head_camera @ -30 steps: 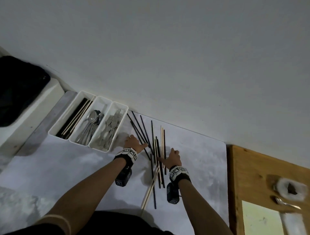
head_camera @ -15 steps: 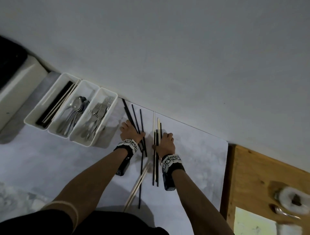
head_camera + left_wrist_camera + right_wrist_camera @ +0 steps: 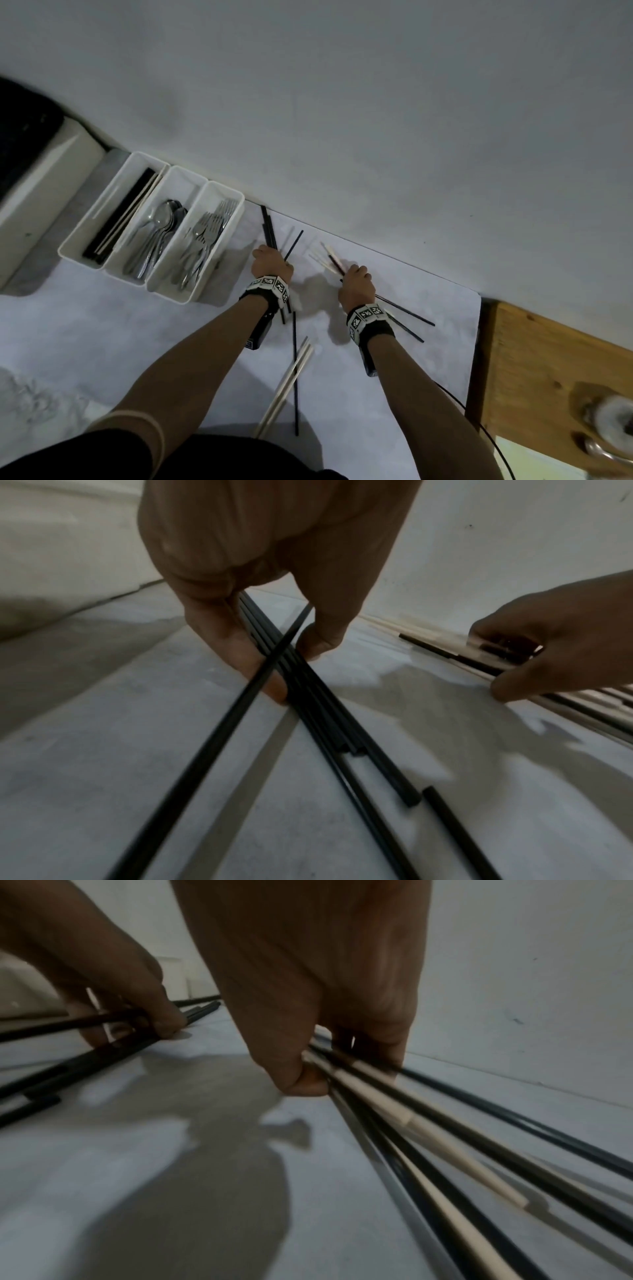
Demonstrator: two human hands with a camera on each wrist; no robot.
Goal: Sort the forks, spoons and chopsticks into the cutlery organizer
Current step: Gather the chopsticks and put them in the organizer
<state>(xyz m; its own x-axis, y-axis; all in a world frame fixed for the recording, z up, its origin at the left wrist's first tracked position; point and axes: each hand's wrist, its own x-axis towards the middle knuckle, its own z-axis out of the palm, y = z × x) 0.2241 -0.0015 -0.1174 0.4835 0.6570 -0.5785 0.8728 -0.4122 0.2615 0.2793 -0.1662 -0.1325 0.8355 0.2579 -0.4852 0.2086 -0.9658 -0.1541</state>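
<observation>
The white cutlery organizer (image 3: 85, 219) stands at the back left: chopsticks in its left compartment, spoons (image 3: 161, 222) in the middle, forks (image 3: 209, 229) on the right. Just right of it my left hand (image 3: 270, 262) grips several black chopsticks (image 3: 301, 685) between thumb and fingers, low over the white mat. My right hand (image 3: 354, 277) grips a mixed bundle of black and cream chopsticks (image 3: 404, 1123), their ends fanning out behind my wrist. Two cream chopsticks (image 3: 287, 383) and one black chopstick (image 3: 295, 377) lie loose on the mat between my forearms.
A grey wall runs close behind the mat (image 3: 411, 359). A wooden surface (image 3: 548, 363) with a metal spoon (image 3: 603, 454) and a white object lies to the right. A white box with a dark item on it stands at the far left (image 3: 34, 178).
Both hands went from lying flat on the scattered chopsticks to gripping separate bundles. My right hand has swung its bundle apart to the right; my left keeps the black ones near the organizer.
</observation>
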